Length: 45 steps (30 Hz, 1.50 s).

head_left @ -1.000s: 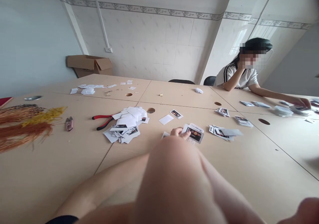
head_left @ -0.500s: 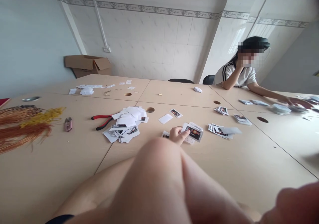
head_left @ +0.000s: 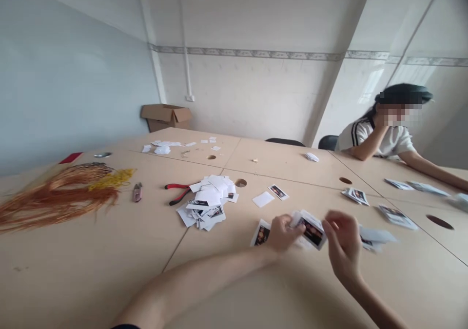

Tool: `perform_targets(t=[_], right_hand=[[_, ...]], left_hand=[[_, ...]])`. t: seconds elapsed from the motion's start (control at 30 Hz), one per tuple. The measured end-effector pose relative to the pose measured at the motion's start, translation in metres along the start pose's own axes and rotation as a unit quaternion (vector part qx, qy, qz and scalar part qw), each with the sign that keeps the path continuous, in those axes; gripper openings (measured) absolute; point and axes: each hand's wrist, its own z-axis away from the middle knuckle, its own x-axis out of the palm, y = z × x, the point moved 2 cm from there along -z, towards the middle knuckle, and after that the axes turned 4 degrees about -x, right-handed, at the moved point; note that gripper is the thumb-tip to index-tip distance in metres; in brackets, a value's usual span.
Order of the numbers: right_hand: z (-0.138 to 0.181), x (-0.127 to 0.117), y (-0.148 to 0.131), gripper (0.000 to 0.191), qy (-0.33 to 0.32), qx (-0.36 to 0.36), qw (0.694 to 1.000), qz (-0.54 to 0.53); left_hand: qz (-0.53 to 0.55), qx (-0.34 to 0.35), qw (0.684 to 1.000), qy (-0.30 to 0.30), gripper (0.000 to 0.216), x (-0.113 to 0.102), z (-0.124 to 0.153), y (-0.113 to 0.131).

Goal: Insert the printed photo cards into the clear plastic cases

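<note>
My left hand (head_left: 287, 232) is closed round a small stack of printed cards (head_left: 313, 232) with dark picture faces and white borders, held just above the table. At the right edge of the stack, the thumb and bent fingers of my right hand (head_left: 344, 243) pinch the top card; blur softens the contact. Beside my left hand lies a dark-faced card (head_left: 262, 235), partly hidden by it. Behind my right hand is a fanned pile of cards (head_left: 376, 236). Farther off lie a blank white card (head_left: 263, 199) and a picture card (head_left: 278, 192).
A heap of cards (head_left: 210, 197) partly covers red-handled pliers (head_left: 179, 192). Small snips (head_left: 137, 192) and orange and yellow strands (head_left: 73, 192) lie left. Card stacks (head_left: 398, 217) sit right. A person (head_left: 380, 134) sits across the table; a cardboard box (head_left: 166, 117) stands behind.
The view has swung left and up. The bent limb that blocked the lower middle is gone, and my right hand has come to the cards held in my left.
</note>
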Motion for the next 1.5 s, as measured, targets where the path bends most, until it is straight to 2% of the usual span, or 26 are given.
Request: perform_targets(t=[0.03,0.07,0.1,0.13,0.2,0.27,0.4,0.5,0.6,0.73,0.87,0.9,1.03,1.2,1.37,1.5], right_hand=[[0.002,-0.007,0.023,0.016,-0.005,0.017,0.999,0.05],[0.005,-0.013,0.044,0.02,-0.039,0.041,0.995,0.082],[0.008,-0.018,0.06,0.022,-0.036,0.049,0.992,0.107],[0.011,-0.023,0.071,0.025,-0.033,0.05,0.989,0.133],[0.016,-0.024,0.083,0.032,-0.104,0.08,0.978,0.161],[0.017,-0.023,0.083,0.038,-0.154,0.096,0.967,0.18],[0.015,-0.024,0.073,0.039,-0.164,0.122,0.964,0.167],[0.014,-0.028,0.068,0.032,-0.172,0.162,0.963,0.127],[0.013,-0.031,0.062,0.026,-0.166,0.165,0.968,0.091],[0.012,-0.028,0.055,0.024,-0.177,0.166,0.969,0.049],[0.009,-0.029,0.057,0.025,-0.156,0.191,0.969,0.009],[0.009,-0.03,0.059,0.026,-0.141,0.205,0.969,0.0],[0.01,-0.035,0.07,0.026,-0.083,0.261,0.96,-0.062],[0.009,-0.036,0.074,0.025,-0.054,0.27,0.955,-0.112],[0.006,-0.034,0.063,0.025,-0.103,0.261,0.957,-0.073],[0.002,-0.032,0.05,0.026,-0.158,0.229,0.959,-0.046]], left_hand=[[0.0,0.005,1.0,-0.009,0.026,0.0,-0.001,-0.001],[0.006,0.01,1.0,-0.016,0.025,0.001,-0.001,-0.003],[0.015,0.012,1.0,-0.018,0.024,0.002,-0.001,-0.005],[0.025,0.012,1.0,-0.014,0.024,0.003,-0.002,-0.009],[0.041,0.008,0.999,-0.001,0.027,0.003,-0.003,-0.015],[0.046,0.014,0.999,0.012,0.029,0.003,-0.003,-0.017],[0.072,0.022,0.997,0.031,0.031,0.0,0.0,-0.008],[0.079,0.028,0.996,0.013,0.031,-0.001,-0.003,-0.001],[0.049,0.044,0.998,0.01,0.031,-0.002,-0.008,-0.002],[0.016,0.069,0.997,-0.03,0.03,0.0,-0.012,-0.004],[-0.007,0.054,0.998,0.032,0.032,-0.004,-0.011,-0.001],[-0.012,0.057,0.998,0.032,0.033,-0.005,-0.01,0.0],[-0.059,0.124,0.991,-0.004,0.033,-0.004,-0.007,0.005],[-0.121,0.211,0.969,0.037,0.055,-0.004,0.0,0.01],[-0.176,0.322,0.93,-0.021,0.063,0.004,0.005,0.01],[-0.203,0.354,0.911,-0.067,0.067,0.009,0.004,0.007]])
